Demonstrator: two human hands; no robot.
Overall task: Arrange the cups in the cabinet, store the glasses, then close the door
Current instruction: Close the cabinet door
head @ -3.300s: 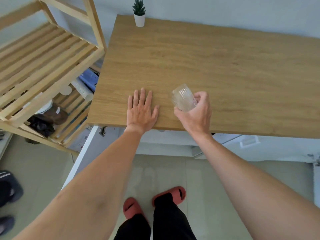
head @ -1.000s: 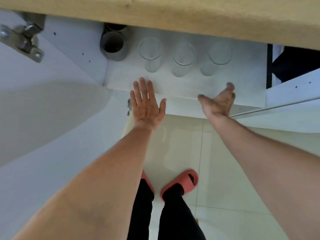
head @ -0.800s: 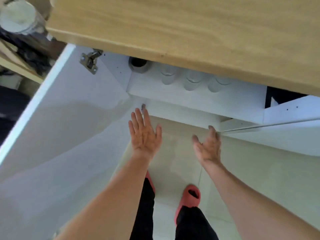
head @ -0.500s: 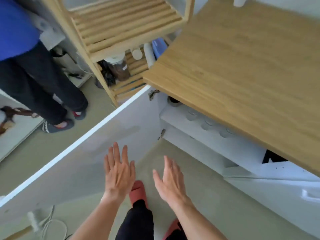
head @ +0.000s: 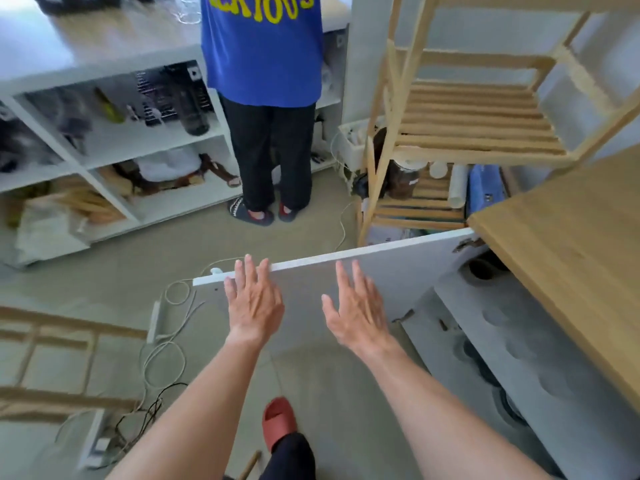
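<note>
The white cabinet door (head: 398,271) stands wide open, swung out from its hinge (head: 467,243) under the wooden countertop (head: 571,244). Both hands are raised in front of the door with fingers spread and nothing in them. The left hand (head: 254,303) is flat and loose near the free end of the door, its fingertips overlapping the door's top edge; whether it touches the panel cannot be told. The right hand (head: 356,310) is likewise slack and empty, in front of the middle of the door panel. Inside the cabinet, on the white shelf (head: 485,327) beneath the countertop, a dark cup (head: 479,270) stands at the hinge end, and the glasses (head: 519,348) show only as faint, blurred rings in a row along the shelf. Beyond the door stands a slatted wooden rack (head: 478,126) holding jars and boxes on its lower level. Another person in a blue shirt (head: 261,50) and dark trousers stands with their back turned at a white shelf unit (head: 114,147). Cables (head: 162,355) lie on the floor to the left, and a red slipper (head: 278,420) shows below between the arms.
</note>
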